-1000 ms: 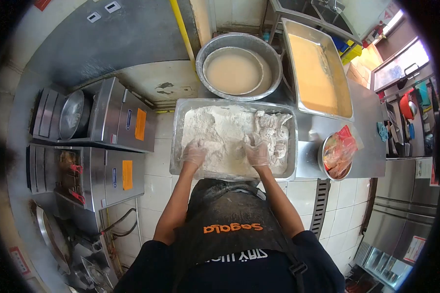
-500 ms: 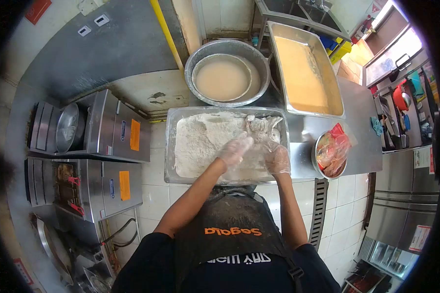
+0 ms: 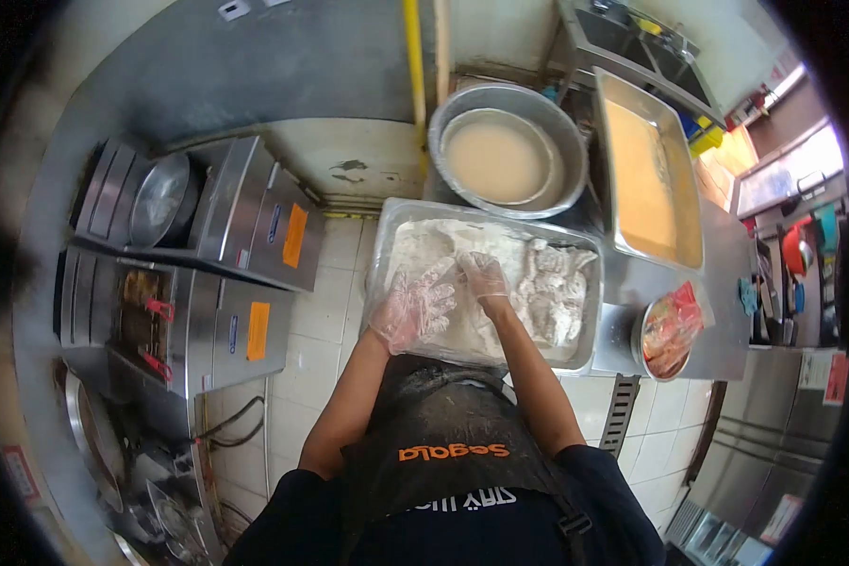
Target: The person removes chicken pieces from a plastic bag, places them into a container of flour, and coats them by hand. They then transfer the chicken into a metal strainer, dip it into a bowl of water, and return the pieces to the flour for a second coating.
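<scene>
A large metal tray (image 3: 590, 325) holds white flour (image 3: 434, 238). Over its left part is my left hand (image 3: 412, 307) in a clear plastic glove, fingers spread, holding nothing. My right hand (image 3: 484, 276), gloved too, is just right of it at the flour, with its fingers curled in; what they hold, if anything, is hidden. Several flour-coated pieces (image 3: 555, 292) lie bunched in the right part of the tray, beside my right hand and apart from it.
Behind the tray stands a round metal basin (image 3: 439, 156) of cloudy liquid. A deep pan of yellowish liquid (image 3: 641, 179) is at the back right. A bowl (image 3: 665, 340) with a red plastic bag stands right. Fryers (image 3: 217, 203) are on the left.
The view has shifted, so the tray sits further right. My left hand has opened out over the tray's left side. My right hand has moved left, off the coated pieces, which now show more fully.
</scene>
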Available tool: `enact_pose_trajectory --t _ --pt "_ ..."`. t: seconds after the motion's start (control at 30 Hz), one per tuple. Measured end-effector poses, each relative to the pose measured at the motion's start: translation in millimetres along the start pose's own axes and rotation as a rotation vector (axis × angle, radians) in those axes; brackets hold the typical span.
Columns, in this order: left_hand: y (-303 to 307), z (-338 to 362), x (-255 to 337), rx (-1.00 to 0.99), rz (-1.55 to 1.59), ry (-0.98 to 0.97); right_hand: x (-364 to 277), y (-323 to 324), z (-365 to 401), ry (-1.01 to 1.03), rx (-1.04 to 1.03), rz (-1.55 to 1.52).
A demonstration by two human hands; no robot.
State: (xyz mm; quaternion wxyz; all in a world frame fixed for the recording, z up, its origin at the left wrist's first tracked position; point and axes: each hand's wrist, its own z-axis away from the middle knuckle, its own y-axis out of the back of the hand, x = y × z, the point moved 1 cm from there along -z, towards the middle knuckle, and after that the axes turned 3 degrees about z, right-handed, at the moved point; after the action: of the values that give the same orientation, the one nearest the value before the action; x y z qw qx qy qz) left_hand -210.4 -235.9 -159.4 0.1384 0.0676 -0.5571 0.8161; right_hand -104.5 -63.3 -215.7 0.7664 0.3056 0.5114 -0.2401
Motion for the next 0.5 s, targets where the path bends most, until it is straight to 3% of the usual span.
enact_pose_trajectory --t 0.03,0.13,0.2,0.3,0.4,0.5 --pt "8 7 3 0.062 0.011 -0.049 3 -11 2 -0.035 -0.1 -0.142" --pt "26 18 9 0.096 0.12 -0.119 -50 -34 40 -0.178 -0.29 0.03" --pt "27 23 14 0.063 0.217 -0.132 -20 -55 30 -0.096 -0.2 -0.007" --pt "22 31 25 0.041 0.249 -0.154 -16 -55 10 0.038 -0.011 0.179" --pt "24 31 32 -0.079 0.268 -0.181 -26 -50 18 -0.068 -0.145 -0.054" --pt "25 27 31 0.031 0.251 -0.233 -30 -59 39 -0.148 -0.165 0.02"
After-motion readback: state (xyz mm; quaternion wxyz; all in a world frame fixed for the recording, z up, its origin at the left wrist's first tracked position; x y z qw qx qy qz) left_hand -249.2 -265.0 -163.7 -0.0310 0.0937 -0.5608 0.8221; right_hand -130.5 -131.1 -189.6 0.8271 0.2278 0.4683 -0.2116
